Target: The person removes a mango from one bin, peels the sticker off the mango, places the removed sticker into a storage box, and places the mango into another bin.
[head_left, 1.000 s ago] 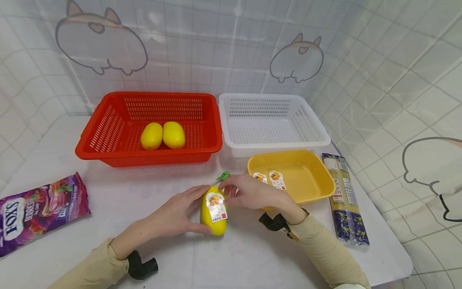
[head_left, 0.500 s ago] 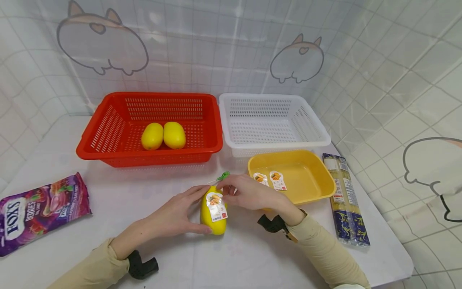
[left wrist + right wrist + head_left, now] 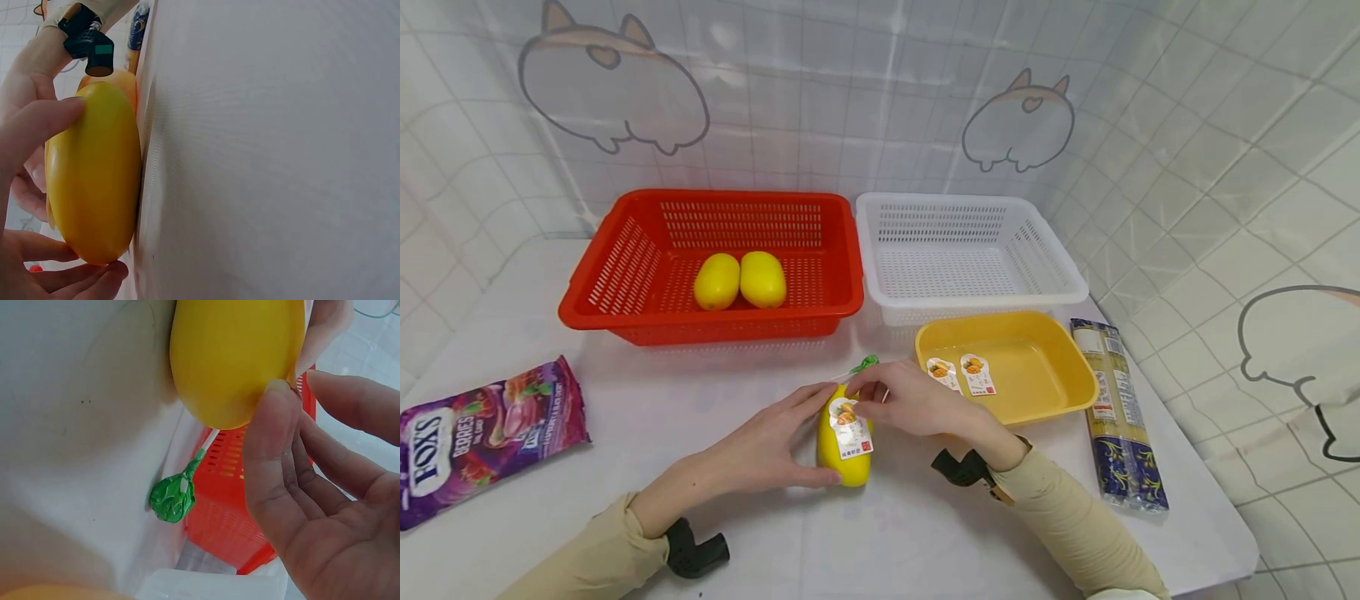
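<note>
A yellow mango [image 3: 848,471] lies on the white table, with a white label sticker [image 3: 853,442] on its upper side. My left hand [image 3: 760,446] grips it from the left, thumb near the close end and fingers at the far end, as the left wrist view shows on the mango [image 3: 97,175]. From the right, my right hand [image 3: 917,400] touches the top part of the sticker. In the right wrist view one fingertip [image 3: 278,400] of it rests at the mango's edge, and another stands apart. A green-wrapped lollipop [image 3: 172,500] lies just beyond the mango.
Two more mangoes [image 3: 762,281] sit in a red basket [image 3: 730,321] at the back left. Beside it stands a white basket [image 3: 977,298]. A yellow tray [image 3: 1037,367] has two label stickers [image 3: 976,375] on its rim. Candy bag [image 3: 490,437] left; noodle pack [image 3: 1116,417] right.
My right hand has shifted slightly left, its fingertips going from the sticker's right edge onto its top part. My left hand and the mango stay in place.
</note>
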The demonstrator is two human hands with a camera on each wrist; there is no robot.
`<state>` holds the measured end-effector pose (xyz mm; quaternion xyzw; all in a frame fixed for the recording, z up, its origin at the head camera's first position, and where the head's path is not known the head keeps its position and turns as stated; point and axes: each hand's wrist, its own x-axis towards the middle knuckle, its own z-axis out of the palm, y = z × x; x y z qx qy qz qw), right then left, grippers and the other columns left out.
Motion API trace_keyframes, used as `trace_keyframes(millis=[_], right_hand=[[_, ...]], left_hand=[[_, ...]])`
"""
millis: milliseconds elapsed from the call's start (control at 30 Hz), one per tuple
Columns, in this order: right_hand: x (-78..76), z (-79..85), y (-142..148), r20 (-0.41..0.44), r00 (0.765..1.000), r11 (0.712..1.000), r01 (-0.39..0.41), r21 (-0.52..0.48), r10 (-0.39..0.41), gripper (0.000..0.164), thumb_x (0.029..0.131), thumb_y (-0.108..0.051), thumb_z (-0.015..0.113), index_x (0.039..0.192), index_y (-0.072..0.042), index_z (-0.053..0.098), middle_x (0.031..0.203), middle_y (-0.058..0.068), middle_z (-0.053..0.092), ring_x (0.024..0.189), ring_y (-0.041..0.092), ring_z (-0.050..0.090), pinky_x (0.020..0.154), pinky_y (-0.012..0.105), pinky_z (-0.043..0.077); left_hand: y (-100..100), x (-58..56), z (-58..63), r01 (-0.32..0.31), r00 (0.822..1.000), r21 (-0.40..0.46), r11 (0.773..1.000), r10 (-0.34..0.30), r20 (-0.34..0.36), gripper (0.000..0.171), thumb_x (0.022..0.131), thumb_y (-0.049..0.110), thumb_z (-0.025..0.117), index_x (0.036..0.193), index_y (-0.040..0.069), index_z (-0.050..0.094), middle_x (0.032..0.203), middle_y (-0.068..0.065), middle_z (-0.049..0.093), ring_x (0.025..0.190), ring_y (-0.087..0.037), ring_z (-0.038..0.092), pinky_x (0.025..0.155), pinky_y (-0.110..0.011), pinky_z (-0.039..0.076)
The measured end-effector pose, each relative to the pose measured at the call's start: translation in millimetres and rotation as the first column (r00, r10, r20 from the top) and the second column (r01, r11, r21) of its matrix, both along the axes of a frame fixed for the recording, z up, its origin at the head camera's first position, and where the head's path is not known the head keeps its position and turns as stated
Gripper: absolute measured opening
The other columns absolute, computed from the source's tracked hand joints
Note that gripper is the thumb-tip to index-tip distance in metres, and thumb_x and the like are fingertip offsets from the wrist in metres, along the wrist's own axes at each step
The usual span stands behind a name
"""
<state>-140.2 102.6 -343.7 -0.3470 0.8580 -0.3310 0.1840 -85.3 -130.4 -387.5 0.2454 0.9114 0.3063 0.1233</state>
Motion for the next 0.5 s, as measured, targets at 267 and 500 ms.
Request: trace_keyframes(millis=[267, 500], right_hand=[[0.3, -0.1, -0.9, -0.005, 1.0, 1.0, 0.012, -0.007, -0.013, 0.02, 0.091, -0.012, 0.073, 0.111, -0.009, 0.071, 0.087, -0.004, 0.064, 0.08, 0.01, 0.057, 0.072, 0.021, 0.053], [2.0, 1.4, -2.2, 0.016, 0.999, 0.999, 0.033, -0.012, -0.033, 0.018, 0.092, -0.013, 0.073, 0.11, -0.009, 0.072, 0.086, -0.004, 0.064, 0.079, 0.011, 0.058, 0.071, 0.022, 0.053]], left_hand=[[0.3, 0.5, -0.4, 0.0, 1.0, -0.004, 1.0, 0.0, 0.003, 0.112, 0.072, 0.067, 0.078, 0.158, 0.015, 0.029, 0.161, -0.004, 0.032, 0.141, -0.028, 0.042, 0.109, -0.055, 0.042], [0.9, 0.7, -0.5, -0.007, 1.0, 0.002, 1.0, 0.007, 0.01, 0.114, 0.071, 0.071, 0.077, 0.158, 0.013, 0.03, 0.161, -0.005, 0.032, 0.141, -0.029, 0.041, 0.11, -0.056, 0.041]])
